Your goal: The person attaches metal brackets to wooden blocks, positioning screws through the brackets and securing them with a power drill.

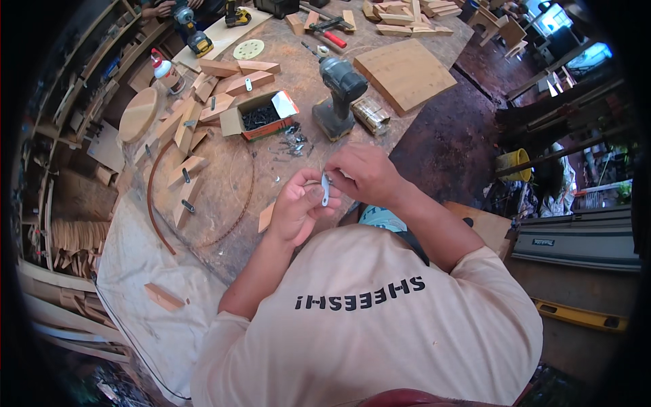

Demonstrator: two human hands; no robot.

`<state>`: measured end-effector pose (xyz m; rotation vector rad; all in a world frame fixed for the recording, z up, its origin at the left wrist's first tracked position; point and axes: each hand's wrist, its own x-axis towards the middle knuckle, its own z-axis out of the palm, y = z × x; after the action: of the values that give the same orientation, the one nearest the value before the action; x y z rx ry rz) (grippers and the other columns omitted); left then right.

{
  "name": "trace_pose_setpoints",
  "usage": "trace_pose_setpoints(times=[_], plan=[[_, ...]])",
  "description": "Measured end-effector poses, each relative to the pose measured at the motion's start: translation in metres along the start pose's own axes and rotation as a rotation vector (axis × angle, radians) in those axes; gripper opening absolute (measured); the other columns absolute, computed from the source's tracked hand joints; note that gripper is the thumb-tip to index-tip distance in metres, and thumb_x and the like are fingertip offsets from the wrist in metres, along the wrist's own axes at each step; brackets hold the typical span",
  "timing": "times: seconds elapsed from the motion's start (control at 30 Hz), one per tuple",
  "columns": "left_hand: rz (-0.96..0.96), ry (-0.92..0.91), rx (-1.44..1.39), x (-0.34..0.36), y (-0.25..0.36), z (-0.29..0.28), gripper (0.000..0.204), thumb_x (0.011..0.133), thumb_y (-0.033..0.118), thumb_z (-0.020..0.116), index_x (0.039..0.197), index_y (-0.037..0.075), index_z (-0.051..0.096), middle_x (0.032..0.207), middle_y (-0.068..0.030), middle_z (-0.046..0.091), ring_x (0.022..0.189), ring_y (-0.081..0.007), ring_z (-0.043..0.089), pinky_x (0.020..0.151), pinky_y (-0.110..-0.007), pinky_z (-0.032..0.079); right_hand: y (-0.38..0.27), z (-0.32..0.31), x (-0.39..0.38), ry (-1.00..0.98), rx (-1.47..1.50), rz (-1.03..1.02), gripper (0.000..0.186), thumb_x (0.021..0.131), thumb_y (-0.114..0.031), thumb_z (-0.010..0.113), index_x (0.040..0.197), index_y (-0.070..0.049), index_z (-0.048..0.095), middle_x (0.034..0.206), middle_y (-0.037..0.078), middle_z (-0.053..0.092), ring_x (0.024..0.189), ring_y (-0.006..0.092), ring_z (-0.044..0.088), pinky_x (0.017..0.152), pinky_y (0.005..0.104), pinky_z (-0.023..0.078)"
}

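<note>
My left hand point(302, 207) holds a small light-grey metal plate point(325, 192) with holes, its thumb beside it. My right hand point(359, 173) has its fingertips closed on the plate's upper end. Just beyond my hands stands a cordless drill point(336, 98). An open cardboard box of dark screws point(258, 117) lies to its left, with loose fasteners point(293, 141) below it. Short angled wooden pieces point(190, 169), some with small metal plates on them, lie to the left on the worn workbench point(230, 173).
A square board point(405, 74), glue bottle point(166, 71), oval board point(139, 114), red-handled clamp point(332, 37) and two more drills point(200, 44) share the bench. A co-worker's hand point(159, 10) is at the far left. A yellow bucket point(512, 165) and long level point(576, 315) are at the right.
</note>
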<state>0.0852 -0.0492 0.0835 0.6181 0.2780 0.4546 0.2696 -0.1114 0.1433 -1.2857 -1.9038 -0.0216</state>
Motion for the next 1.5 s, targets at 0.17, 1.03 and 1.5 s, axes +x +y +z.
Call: trace_pose_setpoints(times=[0.17,1.03,1.5], plan=[[-0.01,0.009,0.022,0.0,-0.003,-0.003,0.035,0.089,0.015,0.068,0.116,0.004,0.048,0.1,-0.0167,0.068,0.085,-0.021,0.071,0.069,-0.028,0.06,0.009,0.002,0.0,-0.038,0.038,-0.029,0.021,0.071,-0.003,0.07,0.085,-0.007,0.055,0.076,0.008,0.057,0.07,0.0292,0.059,0.059,0.0384,0.047],[0.002,0.082,0.139,0.003,0.001,0.001,0.033,0.09,0.012,0.067,0.116,0.003,0.05,0.097,-0.016,0.069,0.08,-0.0195,0.07,0.067,-0.027,0.059,0.017,-0.003,-0.004,-0.035,0.056,-0.015,0.017,0.072,-0.008,0.075,0.082,-0.008,0.061,0.075,0.006,0.061,0.07,0.025,0.062,0.062,0.0359,0.049],[-0.059,0.061,0.24,0.005,0.008,-0.005,0.032,0.09,0.014,0.066,0.116,0.004,0.05,0.095,-0.0145,0.068,0.076,-0.018,0.07,0.064,-0.025,0.058,0.028,0.005,-0.002,-0.131,0.09,-0.034,0.023,0.065,-0.002,0.071,0.081,-0.007,0.054,0.073,0.007,0.057,0.068,0.0283,0.059,0.059,0.0383,0.047]])
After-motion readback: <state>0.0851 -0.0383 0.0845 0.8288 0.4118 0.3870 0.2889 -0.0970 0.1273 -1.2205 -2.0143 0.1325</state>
